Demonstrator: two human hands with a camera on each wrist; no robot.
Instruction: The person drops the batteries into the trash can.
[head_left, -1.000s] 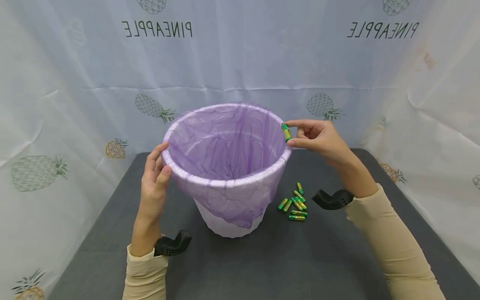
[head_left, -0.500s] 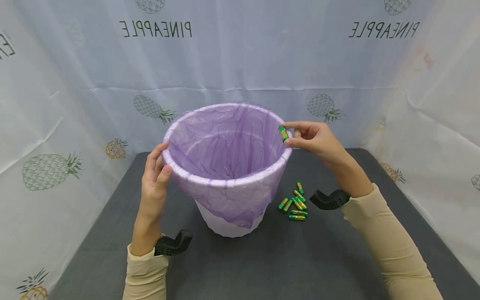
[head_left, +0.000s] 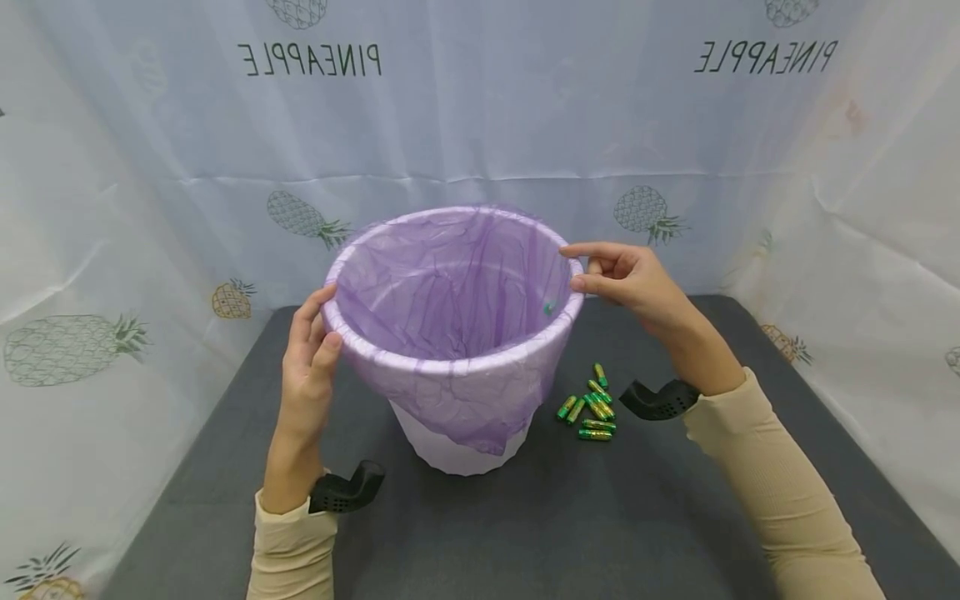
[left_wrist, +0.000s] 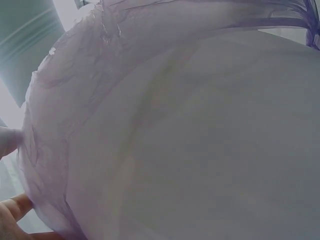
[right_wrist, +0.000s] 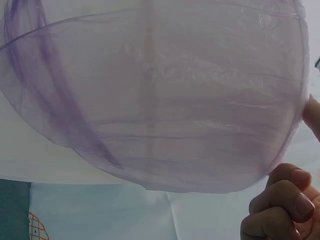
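Observation:
A white trash can (head_left: pixel 462 450) stands in the head view, lined with a purple plastic bag (head_left: pixel 457 400) folded over its rim. My left hand (head_left: pixel 306 367) holds the left side of the rim, thumb and fingers against the bag. At the right side of the rim is my right hand (head_left: pixel 637 283); its index finger and thumb stand apart with nothing between them, the thumb touching the rim. Just inside the bag, below those fingers, a small blurred green battery (head_left: pixel 550 308) shows. Several green-and-gold batteries (head_left: pixel 597 407) lie on the table to the right of the can.
The dark table (head_left: pixel 465 533) carries the can and the batteries. White curtains (head_left: pixel 487 108) printed with pineapples hang behind and on both sides. A black camera mount (head_left: pixel 347 487) sits on the left wrist, and another mount (head_left: pixel 660 400) on the right.
The right hand has moved a little left over the rim and let go of the battery it pinched, which now drops inside the bag. The left hand stays at the rim.

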